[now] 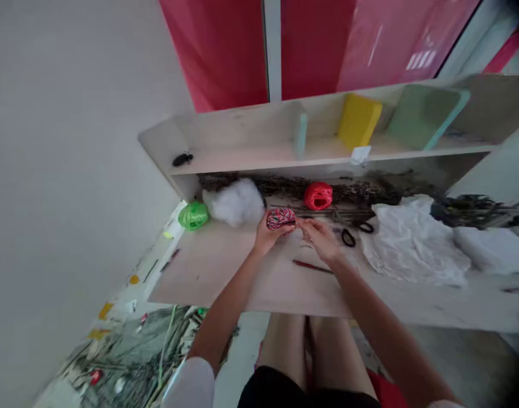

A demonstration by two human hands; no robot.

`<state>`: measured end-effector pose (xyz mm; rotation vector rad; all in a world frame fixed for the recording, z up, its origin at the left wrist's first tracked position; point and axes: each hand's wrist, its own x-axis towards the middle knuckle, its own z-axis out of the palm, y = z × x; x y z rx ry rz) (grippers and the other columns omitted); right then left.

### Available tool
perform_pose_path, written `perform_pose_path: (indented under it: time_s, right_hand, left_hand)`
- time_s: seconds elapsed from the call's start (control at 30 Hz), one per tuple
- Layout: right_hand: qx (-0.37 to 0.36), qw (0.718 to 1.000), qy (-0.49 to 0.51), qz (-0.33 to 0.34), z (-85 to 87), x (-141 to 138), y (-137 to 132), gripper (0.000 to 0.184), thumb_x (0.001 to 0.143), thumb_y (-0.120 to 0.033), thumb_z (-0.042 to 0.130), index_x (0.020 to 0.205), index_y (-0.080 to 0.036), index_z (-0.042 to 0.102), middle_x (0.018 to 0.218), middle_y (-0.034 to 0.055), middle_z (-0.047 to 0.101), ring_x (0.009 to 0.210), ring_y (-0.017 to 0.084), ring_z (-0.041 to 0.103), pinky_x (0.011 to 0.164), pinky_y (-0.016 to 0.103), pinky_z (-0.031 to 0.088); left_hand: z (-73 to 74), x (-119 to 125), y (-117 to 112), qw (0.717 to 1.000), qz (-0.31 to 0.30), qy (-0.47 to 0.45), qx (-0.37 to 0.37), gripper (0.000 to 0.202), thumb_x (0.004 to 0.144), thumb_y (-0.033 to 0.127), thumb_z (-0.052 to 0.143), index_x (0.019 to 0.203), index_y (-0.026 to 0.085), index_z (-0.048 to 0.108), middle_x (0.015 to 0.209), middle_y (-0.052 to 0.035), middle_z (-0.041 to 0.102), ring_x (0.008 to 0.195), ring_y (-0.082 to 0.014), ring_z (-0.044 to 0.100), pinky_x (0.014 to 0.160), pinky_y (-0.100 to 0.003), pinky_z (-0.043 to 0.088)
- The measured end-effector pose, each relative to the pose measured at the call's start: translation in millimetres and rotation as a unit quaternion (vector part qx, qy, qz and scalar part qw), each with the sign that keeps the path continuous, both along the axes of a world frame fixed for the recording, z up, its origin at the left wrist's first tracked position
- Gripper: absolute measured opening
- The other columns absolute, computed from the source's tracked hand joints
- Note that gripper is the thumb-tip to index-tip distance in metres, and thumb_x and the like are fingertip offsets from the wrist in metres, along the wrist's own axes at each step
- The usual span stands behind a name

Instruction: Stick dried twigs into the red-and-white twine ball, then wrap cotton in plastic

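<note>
My left hand (266, 235) is closed round a small round ball of red, white and dark strands (280, 217), holding it above the desk. At the ball's right edge, the fingers of my right hand (321, 237) are pinched together; what lies between them is too small to make out. Just right of that hand, the black handles of scissors (348, 237) show on the desk. Below it lies a thin dark red stick-like thing (313, 266). Behind my hands sit a roll of red plastic twine (318, 195) and a heap of white stuffing (238, 202).
A green twine roll (193, 216) sits at the left of the desk (212, 272). Crumpled white sheets (416, 243) cover part of the right side. Dry twigs (280, 186) lie along the back under a shelf (242, 157) holding a yellow board (358, 120).
</note>
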<state>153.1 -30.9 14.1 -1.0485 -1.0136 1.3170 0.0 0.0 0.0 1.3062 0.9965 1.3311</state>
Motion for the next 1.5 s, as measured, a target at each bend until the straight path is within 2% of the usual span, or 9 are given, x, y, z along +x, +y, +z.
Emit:
perform_pose_path:
  time_s: [0.2,0.3,0.43,0.5,0.63,0.8,1.03,1.37,1.5]
  right_hand:
    - [0.025,1.000,-0.014,-0.009,0.6,6.7,2.8,0.042,0.060,-0.057,0.073,0.058,-0.019,0.057,0.043,-0.0085,0.031,0.041,0.005,0.022,0.042,0.024,0.015]
    - [0.025,0.999,0.014,-0.020,3.2,9.8,3.3,0.038,0.060,-0.052,0.074,0.058,-0.018,0.058,0.045,-0.0079,0.034,0.042,0.004,0.021,0.042,0.023,0.014]
    - [0.013,0.997,0.050,-0.050,3.2,15.9,7.0,0.034,0.058,-0.047,0.075,0.071,-0.017,0.066,0.046,-0.0093,0.033,0.041,0.004,0.018,0.042,0.023,0.012]
    - [0.014,0.997,0.027,-0.075,1.3,18.0,9.6,0.033,0.059,-0.047,0.074,0.067,-0.017,0.065,0.045,-0.0091,0.033,0.042,0.004,0.019,0.043,0.023,0.014]
    - [0.042,0.988,-0.068,-0.132,-4.3,18.5,14.1,0.037,0.063,-0.052,0.070,0.055,-0.016,0.061,0.049,-0.0041,0.044,0.046,0.006,0.029,0.045,0.024,0.022]
    - [0.107,0.968,-0.153,-0.168,-7.8,17.6,13.3,0.040,0.070,-0.053,0.066,0.057,-0.016,0.064,0.051,-0.0027,0.047,0.051,0.009,0.035,0.050,0.025,0.028]
    - [0.147,0.943,-0.237,-0.181,-5.2,14.7,9.2,0.045,0.075,-0.055,0.063,0.059,-0.013,0.066,0.051,-0.0017,0.049,0.050,0.009,0.038,0.050,0.025,0.029]
    - [0.127,0.948,-0.251,-0.147,-17.5,14.7,17.9,0.049,0.070,-0.064,0.060,0.059,-0.017,0.064,0.056,0.0036,0.061,0.053,0.013,0.047,0.052,0.026,0.036]
    - [0.125,0.949,-0.262,-0.126,-23.6,12.3,18.0,0.047,0.071,-0.062,0.057,0.062,-0.016,0.064,0.058,0.0051,0.061,0.054,0.015,0.049,0.053,0.027,0.037]
  left_hand:
    - [-14.6,-1.0,-0.7,0.994,-0.068,0.080,0.039,0.069,0.047,0.033,0.089,0.107,0.016,0.059,0.100,-0.0079,0.070,0.092,-0.0206,0.065,0.088,-0.034,0.050]
    - [-12.1,2.0,-6.3,0.990,-0.104,0.098,0.004,0.069,0.045,0.036,0.089,0.105,0.015,0.061,0.098,-0.0076,0.070,0.091,-0.0206,0.065,0.086,-0.033,0.050]
    - [-0.4,6.1,-14.6,0.987,-0.145,0.048,-0.045,0.063,0.045,0.034,0.089,0.098,0.014,0.062,0.094,-0.0057,0.069,0.085,-0.0181,0.064,0.083,-0.031,0.051]
    - [6.1,7.0,-17.6,0.987,-0.148,0.038,-0.055,0.060,0.045,0.032,0.090,0.095,0.014,0.062,0.092,-0.0049,0.068,0.085,-0.0180,0.064,0.084,-0.031,0.050]
    - [15.0,7.2,-20.8,0.985,-0.154,0.015,-0.081,0.057,0.042,0.029,0.090,0.090,0.014,0.062,0.086,-0.0028,0.067,0.082,-0.0169,0.063,0.085,-0.032,0.049]
    - [14.7,6.2,-20.5,0.975,-0.182,0.006,-0.125,0.059,0.039,0.024,0.091,0.090,0.014,0.063,0.084,-0.0022,0.067,0.079,-0.0157,0.063,0.084,-0.033,0.048]
    - [7.9,3.8,-16.4,0.966,-0.209,-0.008,-0.154,0.058,0.040,0.022,0.091,0.092,0.013,0.065,0.085,-0.0042,0.070,0.080,-0.0170,0.066,0.087,-0.036,0.049]
    - [19.5,2.3,-20.5,0.953,-0.223,-0.083,-0.189,0.054,0.050,0.025,0.088,0.099,0.014,0.069,0.095,-0.0072,0.073,0.085,-0.0205,0.069,0.088,-0.038,0.051]
    - [17.3,-2.9,-14.6,0.948,-0.181,-0.138,-0.222,0.047,0.057,0.030,0.083,0.101,0.016,0.071,0.099,-0.0078,0.074,0.090,-0.0224,0.069,0.086,-0.034,0.053]
